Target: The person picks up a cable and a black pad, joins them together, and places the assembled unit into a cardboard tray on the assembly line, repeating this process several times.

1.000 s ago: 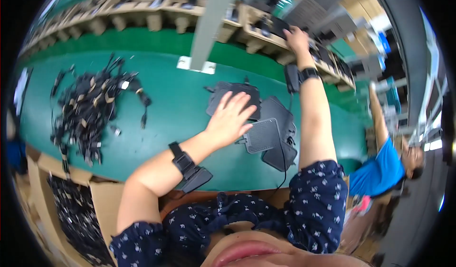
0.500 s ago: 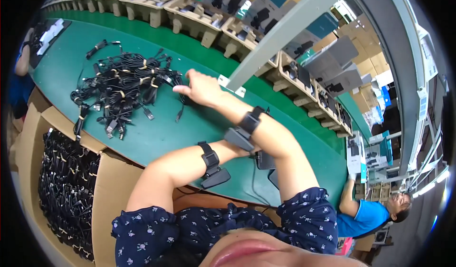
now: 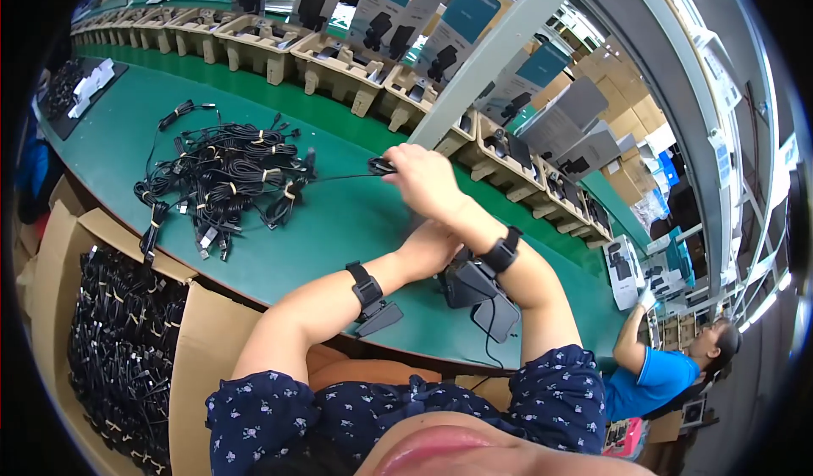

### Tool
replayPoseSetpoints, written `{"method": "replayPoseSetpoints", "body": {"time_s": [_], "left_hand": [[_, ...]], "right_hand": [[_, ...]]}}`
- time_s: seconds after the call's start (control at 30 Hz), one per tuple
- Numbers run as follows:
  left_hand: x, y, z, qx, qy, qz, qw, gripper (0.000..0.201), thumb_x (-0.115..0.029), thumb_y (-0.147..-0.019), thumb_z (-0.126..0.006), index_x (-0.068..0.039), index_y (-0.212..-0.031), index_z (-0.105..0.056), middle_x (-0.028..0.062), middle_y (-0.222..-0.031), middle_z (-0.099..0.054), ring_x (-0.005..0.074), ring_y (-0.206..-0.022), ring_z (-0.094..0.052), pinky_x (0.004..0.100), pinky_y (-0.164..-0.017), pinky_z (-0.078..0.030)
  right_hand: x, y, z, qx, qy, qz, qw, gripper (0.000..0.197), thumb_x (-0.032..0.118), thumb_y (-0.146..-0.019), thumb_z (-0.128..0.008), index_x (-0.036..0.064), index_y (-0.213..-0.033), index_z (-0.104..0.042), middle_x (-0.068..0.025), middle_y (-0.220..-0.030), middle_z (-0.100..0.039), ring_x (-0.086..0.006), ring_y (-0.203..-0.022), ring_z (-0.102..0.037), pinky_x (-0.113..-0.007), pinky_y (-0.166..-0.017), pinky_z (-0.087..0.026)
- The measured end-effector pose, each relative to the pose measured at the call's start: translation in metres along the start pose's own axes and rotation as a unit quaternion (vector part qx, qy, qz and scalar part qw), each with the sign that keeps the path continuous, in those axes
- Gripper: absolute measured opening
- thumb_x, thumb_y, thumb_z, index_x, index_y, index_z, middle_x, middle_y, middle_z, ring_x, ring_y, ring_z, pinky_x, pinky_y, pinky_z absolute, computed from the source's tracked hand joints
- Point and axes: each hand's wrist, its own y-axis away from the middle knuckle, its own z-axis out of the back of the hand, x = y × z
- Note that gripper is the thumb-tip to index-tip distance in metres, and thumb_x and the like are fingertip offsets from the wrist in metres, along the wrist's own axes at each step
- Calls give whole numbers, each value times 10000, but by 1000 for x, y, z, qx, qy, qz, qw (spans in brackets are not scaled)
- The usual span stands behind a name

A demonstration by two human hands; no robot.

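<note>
My right hand is closed on a bundled black cable, above the green table. From it a thin strand runs left toward a tangled heap of black cables, several tied with pale bands. My left hand is low over the table, its fingers hidden behind my right wrist. Both wrists wear black straps with small dark boxes. Close by my left hand, partly behind my right forearm, are dark flat boxes with a black cord.
An open cardboard carton packed with banded cables stands at the left front. Beige moulded trays with parts and upright boxes line the far side. A grey post rises beyond my right hand. A person in blue works at right.
My right hand has moved right, away from the heap, carrying the cable with its strand trailing. More of my left hand shows below my right forearm. The head view has shifted slightly.
</note>
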Motion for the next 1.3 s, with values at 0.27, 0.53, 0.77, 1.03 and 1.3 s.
{"method": "replayPoseSetpoints", "body": {"time_s": [0.27, 0.53, 0.77, 1.03, 1.3], "left_hand": [[-29, -21, 45, -253, -78, -67, 962, 458, -21, -687, -641, -75, -1118, -497, 156, -1091, -530, 333, -1031, -507, 407, -901, -400], [-7, -18, 34, 46, 544, 381, 746, 373, -300, -967, -352, -14, -1197, -413, 166, -1072, -587, 275, -878, -629, 360, -744, -522], [2, 1, 31, 146, 554, 397, 717, 308, -313, -973, -344, -65, -1047, -510, 45, -800, -571, 125, -631, -558, 242, -484, -435], [1, -11, 41, 292, 498, 379, 723, 275, -315, -940, -462, -58, -904, -551, 53, -813, -584, 77, -617, -535, 167, -499, -405], [24, 7, 13, 16, -28, 284, 958, 237, -145, -853, -591, -20, -1031, -497, 94, -881, -572, 183, -753, -586, 288, -655, -478]], "right_hand": [[-46, 70, 48, -96, -19, -134, 986, 254, 160, -708, -675, 79, -925, -568, -67, -819, -563, -255, -809, -556, -360, -679, -438], [-20, 126, 32, -145, -568, -326, 742, 338, 33, -835, -602, 35, -1137, -450, -10, -876, -543, -63, -789, -521, -194, -704, -442], [-1, 128, 36, -173, -40, -43, 983, 498, 142, -729, -669, 129, -1201, -510, -82, -1185, -512, -259, -1053, -514, -420, -964, -367], [-7, 152, 37, 58, 2, -58, 997, 487, 304, -798, -590, 130, -1243, -493, -50, -841, -562, -195, -808, -571, -364, -725, -462], [-104, 137, 38, -200, 52, -223, 953, 218, 298, -866, -553, 152, -992, -655, -84, -838, -653, -243, -742, -637, -332, -596, -500]]}}
